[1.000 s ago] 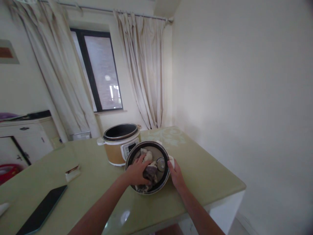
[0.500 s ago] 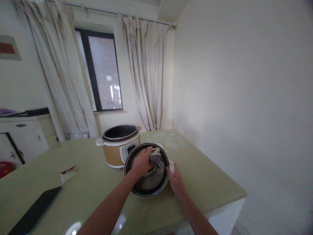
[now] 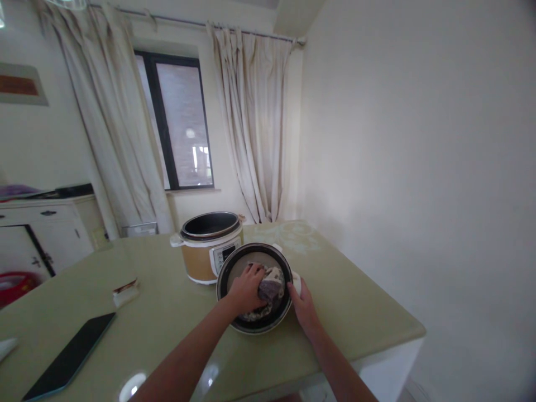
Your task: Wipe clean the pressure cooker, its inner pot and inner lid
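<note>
My right hand (image 3: 305, 306) grips the white side handle of a round cooker lid (image 3: 239, 258), its underside facing me. Against the metal inside of that lid, my left hand (image 3: 248, 290) presses a crumpled grey and white cloth (image 3: 272, 287), fingers curled over it. Just behind the lid stands an electric pressure cooker (image 3: 196, 262), gold and white with a control panel. It is uncovered, and its dark inner pot (image 3: 213, 224) shows at the top. The lid hides part of the cooker's front right side.
A dark flat tablet-like slab (image 3: 71, 354) lies on the pale green tabletop (image 3: 167, 318) at left. Beyond it rests a small whitish packet (image 3: 125, 293). The table's right edge runs near a bare wall (image 3: 397, 167); a white cabinet (image 3: 46, 229) stands at far left.
My left hand and the cloth have shifted lower across the lid's inside, exposing more metal at its top. My right hand keeps its hold. The view has turned slightly left.
</note>
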`<state>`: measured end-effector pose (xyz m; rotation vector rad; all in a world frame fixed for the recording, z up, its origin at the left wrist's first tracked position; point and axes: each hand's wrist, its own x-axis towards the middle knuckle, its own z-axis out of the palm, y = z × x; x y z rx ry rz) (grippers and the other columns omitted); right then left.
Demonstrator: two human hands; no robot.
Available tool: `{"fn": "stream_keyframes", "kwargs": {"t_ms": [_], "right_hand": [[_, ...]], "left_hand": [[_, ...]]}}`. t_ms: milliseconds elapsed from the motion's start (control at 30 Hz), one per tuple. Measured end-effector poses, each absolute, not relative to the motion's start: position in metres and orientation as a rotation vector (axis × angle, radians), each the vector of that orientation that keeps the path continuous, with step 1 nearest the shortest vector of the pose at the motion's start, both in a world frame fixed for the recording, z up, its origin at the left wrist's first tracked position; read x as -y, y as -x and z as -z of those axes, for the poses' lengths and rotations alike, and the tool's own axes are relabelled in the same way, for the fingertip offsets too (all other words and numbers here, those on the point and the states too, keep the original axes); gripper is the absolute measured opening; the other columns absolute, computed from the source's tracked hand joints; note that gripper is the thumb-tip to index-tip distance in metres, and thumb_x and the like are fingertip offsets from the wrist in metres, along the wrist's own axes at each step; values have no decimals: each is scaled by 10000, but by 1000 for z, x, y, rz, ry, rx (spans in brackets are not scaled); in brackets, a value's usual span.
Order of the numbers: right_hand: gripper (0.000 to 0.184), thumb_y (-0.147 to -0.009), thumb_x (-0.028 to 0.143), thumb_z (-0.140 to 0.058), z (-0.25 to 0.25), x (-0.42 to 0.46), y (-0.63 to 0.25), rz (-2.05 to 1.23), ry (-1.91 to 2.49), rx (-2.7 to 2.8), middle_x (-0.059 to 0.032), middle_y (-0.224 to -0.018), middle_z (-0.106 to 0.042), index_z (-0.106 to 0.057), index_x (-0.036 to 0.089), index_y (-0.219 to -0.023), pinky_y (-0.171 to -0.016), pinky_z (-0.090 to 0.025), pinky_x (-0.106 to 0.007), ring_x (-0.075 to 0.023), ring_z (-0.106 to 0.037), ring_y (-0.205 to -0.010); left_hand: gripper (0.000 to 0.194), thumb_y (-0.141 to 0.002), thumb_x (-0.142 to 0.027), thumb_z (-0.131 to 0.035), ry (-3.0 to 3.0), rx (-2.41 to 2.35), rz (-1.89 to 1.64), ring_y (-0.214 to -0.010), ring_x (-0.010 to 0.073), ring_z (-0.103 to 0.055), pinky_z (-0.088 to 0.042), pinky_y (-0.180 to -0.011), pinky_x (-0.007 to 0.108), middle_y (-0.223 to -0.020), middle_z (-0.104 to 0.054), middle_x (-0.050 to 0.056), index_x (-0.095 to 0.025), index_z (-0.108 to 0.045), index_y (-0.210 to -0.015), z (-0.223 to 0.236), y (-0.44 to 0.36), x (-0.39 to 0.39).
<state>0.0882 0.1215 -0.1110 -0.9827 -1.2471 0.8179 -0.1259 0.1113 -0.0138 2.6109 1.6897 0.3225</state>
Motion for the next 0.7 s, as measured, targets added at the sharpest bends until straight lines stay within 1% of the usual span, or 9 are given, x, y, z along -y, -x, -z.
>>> {"fn": "stream_keyframes", "kwargs": {"t_ms": [100,200,333,433,533,700], "right_hand": [[529,-899,626,-666,110,-120,-88,-819,987,1246,-103,-1174,-781,-707,220,-1236,-1031,-552,-478,-326,-707,-1121],[522,-906,620,-661,110,-118,-88,-803,1002,1258,-103,-1170,-781,-706,225,-1245,-1024,-555,-476,-326,-710,-1113],[538,-934,625,-636,113,-117,-89,-778,1011,1302,-114,-1160,-777,-688,208,-1271,-1027,-556,-482,-325,-708,-1114],[591,-938,658,-628,116,-119,-89,-762,1005,1319,-126,-1205,-770,-670,199,-1307,-1067,-540,-488,-328,-695,-1164],[633,-924,704,-626,119,-121,-91,-761,1008,1323,-131,-1238,-763,-669,197,-1301,-1079,-534,-487,-333,-689,-1189],[656,-919,744,-606,121,-123,-91,-778,1023,1317,-127,-1259,-757,-662,211,-1297,-1062,-548,-462,-323,-685,-1200]], "left_hand": [[723,-769,-338,-772,-2612,-1764,-249,-1409,336,-508,-564,-1006,444,-1523,-500,122,-294,-526,-1447,16,146,-113],[699,-797,-264,-733,-2502,-1998,-285,-1327,328,-579,-558,-982,431,-1441,-539,139,-264,-504,-1458,11,161,-119],[565,-848,-268,-692,-2381,-2153,-426,-1242,321,-626,-551,-953,410,-1331,-586,137,-223,-535,-1389,-3,148,-131],[540,-850,-316,-699,-2367,-2102,-517,-1232,314,-628,-552,-921,386,-1328,-595,129,-228,-545,-1361,-7,117,-138],[531,-837,-352,-716,-2401,-1995,-547,-1255,314,-617,-547,-920,376,-1342,-603,124,-239,-560,-1332,-2,89,-139],[541,-803,-415,-749,-2493,-1749,-481,-1241,317,-642,-544,-957,384,-1330,-634,112,-257,-595,-1297,8,90,-129]]}}
